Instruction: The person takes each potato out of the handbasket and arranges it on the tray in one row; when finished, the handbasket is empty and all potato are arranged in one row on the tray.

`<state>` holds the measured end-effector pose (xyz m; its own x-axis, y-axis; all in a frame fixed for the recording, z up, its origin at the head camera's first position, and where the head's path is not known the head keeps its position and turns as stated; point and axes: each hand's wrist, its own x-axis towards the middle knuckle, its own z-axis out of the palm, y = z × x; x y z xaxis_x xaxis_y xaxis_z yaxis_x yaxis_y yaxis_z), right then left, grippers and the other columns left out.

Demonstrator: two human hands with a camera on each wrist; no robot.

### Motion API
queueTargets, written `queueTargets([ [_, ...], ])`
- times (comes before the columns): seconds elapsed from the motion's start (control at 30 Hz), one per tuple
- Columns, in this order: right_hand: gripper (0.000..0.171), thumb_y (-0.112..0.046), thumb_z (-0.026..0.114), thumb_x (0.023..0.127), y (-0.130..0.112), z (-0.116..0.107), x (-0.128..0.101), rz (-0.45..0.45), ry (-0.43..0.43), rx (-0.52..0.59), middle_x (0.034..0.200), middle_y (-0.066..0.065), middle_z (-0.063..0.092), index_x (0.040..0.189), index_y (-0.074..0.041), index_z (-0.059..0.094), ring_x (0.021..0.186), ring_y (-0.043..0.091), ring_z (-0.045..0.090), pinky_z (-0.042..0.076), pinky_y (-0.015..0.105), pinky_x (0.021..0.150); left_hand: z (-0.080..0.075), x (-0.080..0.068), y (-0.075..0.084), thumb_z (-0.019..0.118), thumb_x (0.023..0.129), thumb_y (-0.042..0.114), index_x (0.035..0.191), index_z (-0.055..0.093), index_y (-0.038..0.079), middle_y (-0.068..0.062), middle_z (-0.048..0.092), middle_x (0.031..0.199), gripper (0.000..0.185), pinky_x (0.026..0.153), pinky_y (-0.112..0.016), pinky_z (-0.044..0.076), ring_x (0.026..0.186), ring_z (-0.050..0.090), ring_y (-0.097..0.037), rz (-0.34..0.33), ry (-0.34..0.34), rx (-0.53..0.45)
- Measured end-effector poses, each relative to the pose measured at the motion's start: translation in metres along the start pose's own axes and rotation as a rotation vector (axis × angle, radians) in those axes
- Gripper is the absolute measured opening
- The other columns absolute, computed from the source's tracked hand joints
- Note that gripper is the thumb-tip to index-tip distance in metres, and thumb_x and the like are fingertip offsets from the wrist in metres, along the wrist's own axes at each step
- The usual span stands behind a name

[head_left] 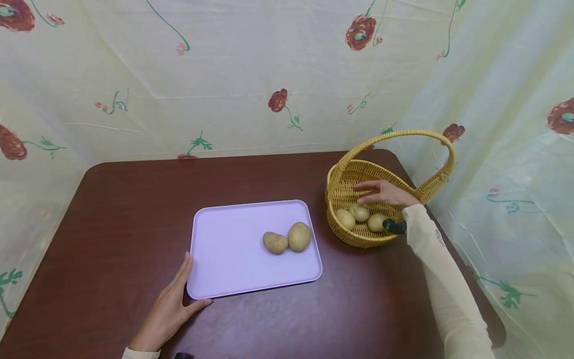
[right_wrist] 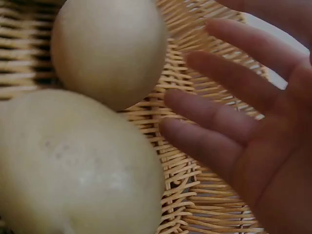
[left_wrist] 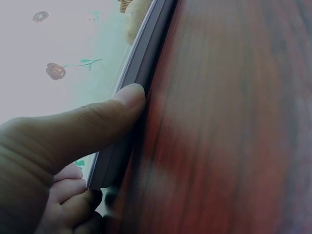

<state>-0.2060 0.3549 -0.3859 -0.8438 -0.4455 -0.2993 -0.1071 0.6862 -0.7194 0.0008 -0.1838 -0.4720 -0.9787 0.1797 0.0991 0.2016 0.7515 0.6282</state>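
Right grip: right hand spread flat inside the wicker basket, fingers straight, holding nothing, hovering just above the basket potatoes.
Left grip: left hand relaxed on the tabletop, thumb pressed along the near rim of the lilac tray, other fingers along its left edge.
Potatoes in basket: three, bunched at the near wall, touching one another.
Potatoes on tray: two, touching, toward the right side.
Risk, slip: smooth rounded potato skin likely to roll out of straight fingers unless curled well round.
Risk, snag: arched basket handle overhead; could catch the wrist or sleeve on lifting and tip the light basket.
Risk, tray: only a light steadying touch at one corner; could skid on the glossy tabletop if bumped.
Risk, roll: loose pair on the tray could roll toward the shallow rim.
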Motion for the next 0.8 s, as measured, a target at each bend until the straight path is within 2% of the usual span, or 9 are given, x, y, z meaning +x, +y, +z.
queueTargets([
  [0.17,0.049,-0.028,0.067,0.078,-0.0043,0.0035,0.002,0.027,-0.112,-0.047,0.12,0.008,0.056,0.121,-0.01,0.054,0.111,0.028,0.048,0.033,0.044,0.093,0.0001,-0.0004,0.0005,0.075,0.063,0.044,0.143,0.012,0.014,-0.009,0.014,0.147,0.106,0.091,0.001,0.004,0.128,0.028,-0.029,-0.018,-0.01,0.002],
  [0.23,0.046,-0.029,0.068,0.077,-0.0054,0.0042,0.0025,0.047,-0.118,-0.071,0.115,0.005,0.059,0.118,-0.011,0.057,0.108,0.025,0.05,0.034,0.042,0.092,-0.0002,-0.0004,0.0007,0.074,0.063,0.044,0.143,0.011,0.015,-0.008,0.013,0.147,0.106,0.094,-0.002,0.006,0.128,0.027,-0.029,-0.03,-0.021,0.004],
  [0.3,0.043,-0.03,0.068,0.076,-0.0056,0.0053,0.003,0.058,-0.119,-0.094,0.11,0.003,0.062,0.114,-0.012,0.06,0.104,0.021,0.051,0.035,0.039,0.09,-0.0007,-0.0001,0.0008,0.074,0.064,0.044,0.143,0.009,0.016,-0.007,0.012,0.148,0.107,0.101,-0.011,0.012,0.129,0.026,-0.029,-0.044,-0.037,0.006],
  [0.4,0.04,-0.032,0.069,0.075,-0.0061,0.0067,0.0031,0.071,-0.112,-0.117,0.105,0.001,0.064,0.11,-0.014,0.062,0.1,0.018,0.053,0.036,0.037,0.088,-0.001,0.0003,0.0006,0.075,0.064,0.043,0.143,0.008,0.016,-0.007,0.01,0.148,0.107,0.103,-0.023,0.018,0.129,0.025,-0.029,-0.055,-0.049,0.005],
  [0.63,0.04,-0.029,0.069,0.075,-0.0075,0.0089,0.0015,0.063,-0.105,-0.101,0.105,0.003,0.064,0.11,-0.011,0.062,0.096,0.017,0.054,0.039,0.032,0.084,-0.0013,0.0,0.0003,0.075,0.063,0.044,0.143,0.009,0.016,-0.007,0.011,0.148,0.107,0.099,-0.01,0.012,0.129,0.025,-0.028,-0.05,-0.043,0.013],
  [0.7,0.041,-0.027,0.069,0.075,-0.0077,0.0096,0.001,0.058,-0.108,-0.079,0.107,0.005,0.063,0.111,-0.008,0.061,0.097,0.019,0.054,0.039,0.031,0.084,-0.0016,-0.0003,0.001,0.074,0.063,0.044,0.143,0.009,0.016,-0.007,0.011,0.148,0.107,0.102,-0.018,0.017,0.129,0.026,-0.028,-0.053,-0.047,0.012],
  [0.8,0.041,-0.027,0.068,0.076,-0.0086,0.0101,0.0003,0.065,-0.106,-0.081,0.107,0.006,0.063,0.112,-0.008,0.061,0.098,0.019,0.054,0.039,0.031,0.085,-0.0019,-0.0007,0.0019,0.074,0.063,0.045,0.143,0.01,0.016,-0.006,0.011,0.148,0.107,0.102,-0.021,0.019,0.129,0.026,-0.029,-0.055,-0.045,0.008],
])
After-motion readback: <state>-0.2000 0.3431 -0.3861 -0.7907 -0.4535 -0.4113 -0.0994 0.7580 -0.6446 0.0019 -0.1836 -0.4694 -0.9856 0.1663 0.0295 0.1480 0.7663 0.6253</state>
